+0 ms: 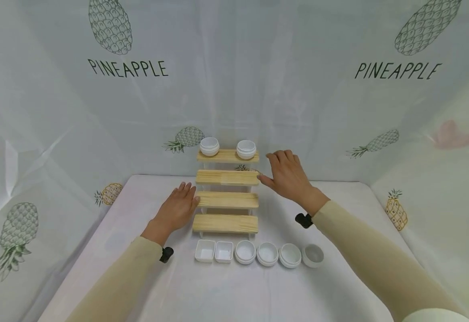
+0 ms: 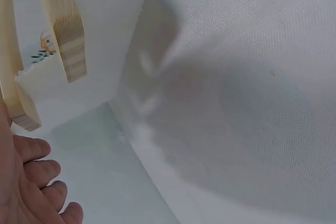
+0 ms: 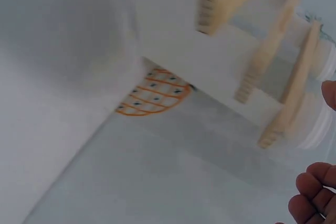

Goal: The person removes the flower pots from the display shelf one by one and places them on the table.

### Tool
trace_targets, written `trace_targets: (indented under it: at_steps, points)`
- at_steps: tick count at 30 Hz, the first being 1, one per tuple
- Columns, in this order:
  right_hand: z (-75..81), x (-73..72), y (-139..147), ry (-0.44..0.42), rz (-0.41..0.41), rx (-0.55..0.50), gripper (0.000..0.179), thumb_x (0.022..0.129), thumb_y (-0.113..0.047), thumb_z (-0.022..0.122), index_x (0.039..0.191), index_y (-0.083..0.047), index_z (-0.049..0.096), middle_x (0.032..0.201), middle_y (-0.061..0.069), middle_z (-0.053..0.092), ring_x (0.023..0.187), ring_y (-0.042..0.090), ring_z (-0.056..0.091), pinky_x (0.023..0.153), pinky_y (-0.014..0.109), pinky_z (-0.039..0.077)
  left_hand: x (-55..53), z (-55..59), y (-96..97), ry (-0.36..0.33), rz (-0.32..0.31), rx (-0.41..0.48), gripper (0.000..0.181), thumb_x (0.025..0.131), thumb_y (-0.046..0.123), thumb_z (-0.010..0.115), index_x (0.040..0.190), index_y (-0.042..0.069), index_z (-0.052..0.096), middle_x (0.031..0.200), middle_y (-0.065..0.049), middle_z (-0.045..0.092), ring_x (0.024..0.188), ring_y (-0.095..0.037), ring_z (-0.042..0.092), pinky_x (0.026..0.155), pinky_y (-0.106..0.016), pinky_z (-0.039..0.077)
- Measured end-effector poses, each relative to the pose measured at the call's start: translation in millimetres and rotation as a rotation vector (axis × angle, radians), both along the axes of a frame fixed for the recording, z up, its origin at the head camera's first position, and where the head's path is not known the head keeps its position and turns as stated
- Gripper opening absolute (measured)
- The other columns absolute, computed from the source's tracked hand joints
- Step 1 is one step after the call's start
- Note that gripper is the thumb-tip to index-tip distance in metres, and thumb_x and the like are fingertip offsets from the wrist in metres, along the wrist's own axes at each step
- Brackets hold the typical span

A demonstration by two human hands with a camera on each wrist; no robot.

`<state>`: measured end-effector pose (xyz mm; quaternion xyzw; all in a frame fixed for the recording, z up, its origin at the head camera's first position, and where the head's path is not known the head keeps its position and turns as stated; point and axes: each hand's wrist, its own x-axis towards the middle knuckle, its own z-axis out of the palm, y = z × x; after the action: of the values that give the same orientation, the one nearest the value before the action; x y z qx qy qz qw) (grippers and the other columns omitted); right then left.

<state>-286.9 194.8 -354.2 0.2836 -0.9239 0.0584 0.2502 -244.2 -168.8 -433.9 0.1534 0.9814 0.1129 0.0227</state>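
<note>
A stepped wooden stand [image 1: 225, 200] with several pale slats on clear supports is in the middle of the head view. Two round white bowls [image 1: 246, 150] sit on its top slat, one at each end. My left hand [image 1: 178, 206] is at the stand's left side, fingers extended; in the left wrist view the hand [image 2: 31, 187] is close against a slat end [image 2: 21, 116]. Beyond the stand's upper right side is my right hand [image 1: 288, 176], thumb apart from the fingers and nothing held. The right wrist view shows its fingertips [image 3: 310, 190] near a bowl [image 3: 312, 121].
In front of the stand runs a row of white dishes: two square dishes [image 1: 224, 252] at the left, then several round bowls [image 1: 267, 254]. The white tabletop [image 1: 234, 295] meets a pineapple-printed cloth [image 1: 298, 103] behind and at the sides.
</note>
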Motion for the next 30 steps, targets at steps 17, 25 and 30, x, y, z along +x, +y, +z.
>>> trace_targets:
  at_steps: [17,25,30]
  points:
    - [29.8,-45.4,-50,-0.176,-0.133,-0.033,0.080,0.094,-0.057,0.074,0.139,0.007,0.055,0.136,0.026,0.054,0.126,0.046,0.045,0.102,0.057,0.044,1.4,-6.1,1.4,0.008,0.013,-0.015,0.064,0.118,0.039,0.024,0.163,-0.005,0.030,0.172,-0.025,0.024,0.162,-0.042,0.016,0.133,-0.059,0.016]
    - [26.1,-53.6,-51,-0.205,-0.167,-0.014,0.074,0.096,-0.061,0.069,0.131,0.004,0.059,0.129,0.022,0.054,0.121,0.042,0.045,0.098,0.053,0.042,1.8,-5.8,1.7,0.024,0.013,0.004,0.064,0.117,0.041,0.024,0.162,-0.005,0.033,0.171,-0.024,0.027,0.162,-0.041,0.018,0.133,-0.058,0.018]
    - [26.4,-55.7,-52,-0.209,-0.151,-0.018,0.068,0.099,-0.056,0.069,0.131,0.003,0.061,0.127,0.021,0.055,0.117,0.040,0.045,0.098,0.051,0.041,2.1,-4.2,0.7,0.025,0.017,0.020,0.064,0.117,0.040,0.025,0.162,-0.004,0.033,0.171,-0.024,0.027,0.162,-0.041,0.019,0.133,-0.058,0.018]
